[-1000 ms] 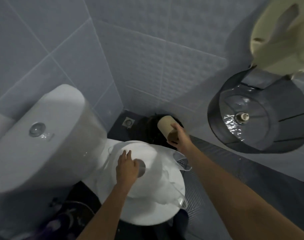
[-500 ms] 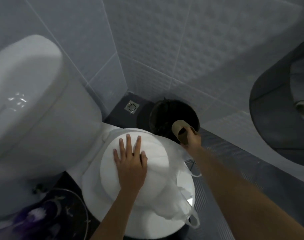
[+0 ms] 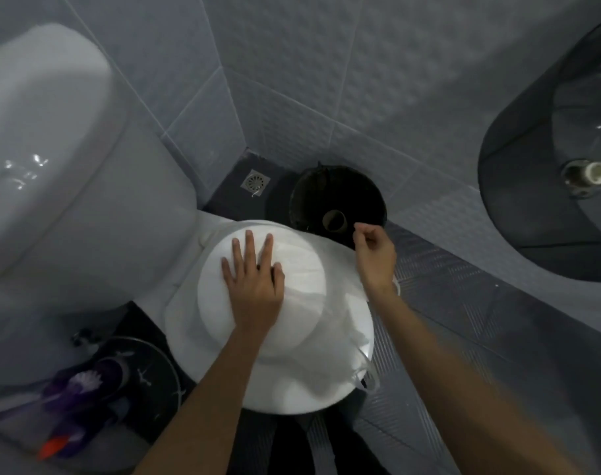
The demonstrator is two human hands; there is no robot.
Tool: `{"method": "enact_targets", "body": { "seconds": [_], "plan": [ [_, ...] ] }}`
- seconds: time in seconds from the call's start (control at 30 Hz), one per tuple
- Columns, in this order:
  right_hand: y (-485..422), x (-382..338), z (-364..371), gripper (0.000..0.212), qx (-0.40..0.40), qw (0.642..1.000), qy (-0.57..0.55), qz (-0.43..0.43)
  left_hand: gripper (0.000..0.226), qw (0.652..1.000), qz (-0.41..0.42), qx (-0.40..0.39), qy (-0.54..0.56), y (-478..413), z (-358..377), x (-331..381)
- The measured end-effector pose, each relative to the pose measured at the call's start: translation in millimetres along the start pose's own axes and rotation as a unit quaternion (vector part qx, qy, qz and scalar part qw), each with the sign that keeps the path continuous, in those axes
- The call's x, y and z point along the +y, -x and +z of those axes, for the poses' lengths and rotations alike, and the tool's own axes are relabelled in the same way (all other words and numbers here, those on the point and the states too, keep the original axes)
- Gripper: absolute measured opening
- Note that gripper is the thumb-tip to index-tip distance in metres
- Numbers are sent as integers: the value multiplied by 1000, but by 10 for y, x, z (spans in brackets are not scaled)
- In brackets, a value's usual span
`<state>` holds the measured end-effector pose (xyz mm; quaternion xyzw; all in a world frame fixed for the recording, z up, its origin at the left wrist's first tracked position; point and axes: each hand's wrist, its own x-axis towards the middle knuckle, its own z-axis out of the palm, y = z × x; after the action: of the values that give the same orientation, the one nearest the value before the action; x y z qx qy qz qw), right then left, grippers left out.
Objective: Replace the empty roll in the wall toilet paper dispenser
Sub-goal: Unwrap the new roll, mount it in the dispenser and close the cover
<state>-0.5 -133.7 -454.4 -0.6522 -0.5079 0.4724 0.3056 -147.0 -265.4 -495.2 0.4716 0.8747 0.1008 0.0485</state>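
One new roll (image 3: 275, 279), big and white, lies flat on the closed toilet lid (image 3: 326, 389), partly draped in thin clear plastic wrap (image 3: 353, 334). It covers most of the lid; only the lid's near and right edges show bare.

Left hand (image 3: 252, 286): palm down on top of the roll, fingers spread and flat, pressing rather than gripping. It sits left of the roll's centre; the core hole isn't visible.

Right hand (image 3: 374, 255): empty, hovering over the lid's far right edge, beside the bin. Fingers loosely curled, thumb and forefinger tips close together with nothing between them.

One empty core (image 3: 334, 221), brown cardboard tube, inside the black bin (image 3: 336, 186), near the bin's near rim. It's clear of the right hand, not touching it. Whether it rests on the bottom or is in mid-air, can't tell.

One bin, on the floor in the corner by the tiled wall, behind the lid's far edge. One floor drain (image 3: 256, 181) just left of it.

One dispenser (image 3: 532, 200) at the right edge of the view, dark translucent housing, open, one bare spindle (image 3: 590, 173) in its centre with nothing on it.

One cistern (image 3: 69, 166) on the left. One toilet brush (image 3: 86, 382), purple, near bottom left, blurred.
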Motion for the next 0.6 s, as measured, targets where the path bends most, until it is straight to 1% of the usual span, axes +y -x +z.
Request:
{"method": "enact_targets", "body": {
  "seconds": [0.07,0.17,0.23,0.33,0.4,0.47,0.53,0.6],
  "plan": [
    [323,-111,-100,14,0,999,7,-35,53,1000,5,-26,1,19,-42,-31],
    [728,-104,-222,11,11,999,21,-23,56,996,22,-82,5,70,-159,-103],
    [900,-4,-260,12,10,1000,19,23,58,992,36,-121,4,126,-232,-174],
    [1031,181,-277,15,16,994,40,100,63,987,45,-156,0,197,-340,-260],
    [1048,259,-283,18,13,990,57,132,64,983,40,-175,38,202,-424,-233],
    [1060,292,-303,21,2,987,71,145,64,979,49,-175,89,196,-505,-125],
    [1094,309,-357,20,-8,988,80,134,64,978,66,-157,123,196,-565,46],
    [1167,341,-437,20,-29,989,73,129,59,977,83,-155,121,167,-593,236]
  ]
}}
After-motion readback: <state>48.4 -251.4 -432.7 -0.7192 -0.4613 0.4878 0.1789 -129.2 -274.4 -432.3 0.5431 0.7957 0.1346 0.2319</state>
